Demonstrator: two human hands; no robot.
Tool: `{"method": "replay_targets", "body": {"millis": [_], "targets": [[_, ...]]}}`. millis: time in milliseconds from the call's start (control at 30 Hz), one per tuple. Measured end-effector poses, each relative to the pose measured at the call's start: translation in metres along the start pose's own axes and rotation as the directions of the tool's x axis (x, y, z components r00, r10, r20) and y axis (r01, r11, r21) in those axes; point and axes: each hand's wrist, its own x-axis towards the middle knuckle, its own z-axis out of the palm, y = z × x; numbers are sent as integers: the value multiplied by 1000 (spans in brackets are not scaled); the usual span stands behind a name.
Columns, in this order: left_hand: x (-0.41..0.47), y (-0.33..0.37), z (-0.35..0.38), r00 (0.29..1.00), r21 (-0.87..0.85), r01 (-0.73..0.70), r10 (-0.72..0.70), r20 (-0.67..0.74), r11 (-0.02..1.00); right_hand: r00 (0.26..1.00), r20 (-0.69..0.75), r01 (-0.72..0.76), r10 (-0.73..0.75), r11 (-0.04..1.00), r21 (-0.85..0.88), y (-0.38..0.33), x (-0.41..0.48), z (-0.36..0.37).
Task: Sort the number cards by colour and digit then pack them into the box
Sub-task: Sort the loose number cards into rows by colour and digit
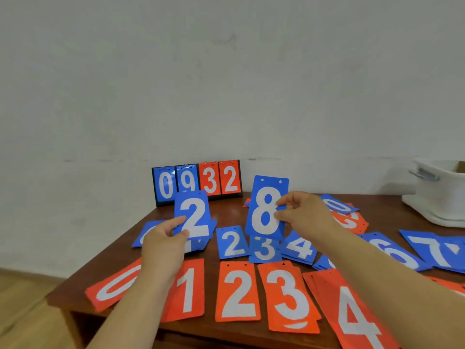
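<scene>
My left hand pinches a blue card with a white 2 by its lower left edge, held upright above the table. My right hand pinches a blue 8 card by its right edge, also upright. Below them a row of blue cards lies on the brown table: a blue 2, 3, 4, 6 and 7. Nearer me lie red cards 0, 1, 2, 3 and 4.
A flip scoreboard showing 0 9 3 2 stands at the table's back edge against the wall. A white box with a handle sits at the back right. Loose blue and red cards lie behind my right hand.
</scene>
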Motion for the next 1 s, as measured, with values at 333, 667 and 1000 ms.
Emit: {"method": "replay_targets", "body": {"millis": [333, 667, 1000], "targets": [[33, -27, 73, 926, 350, -177, 35, 375, 920, 998, 19, -64, 67, 988, -142, 24, 21, 11], [13, -7, 94, 888, 463, -295, 61, 455, 836, 997, 73, -20, 39, 969, -246, 46, 17, -8], [-72, 55, 200, 684, 9, -319, 224, 694, 948, 991, -113, -95, 76, 980, -177, 79, -21, -105]]}}
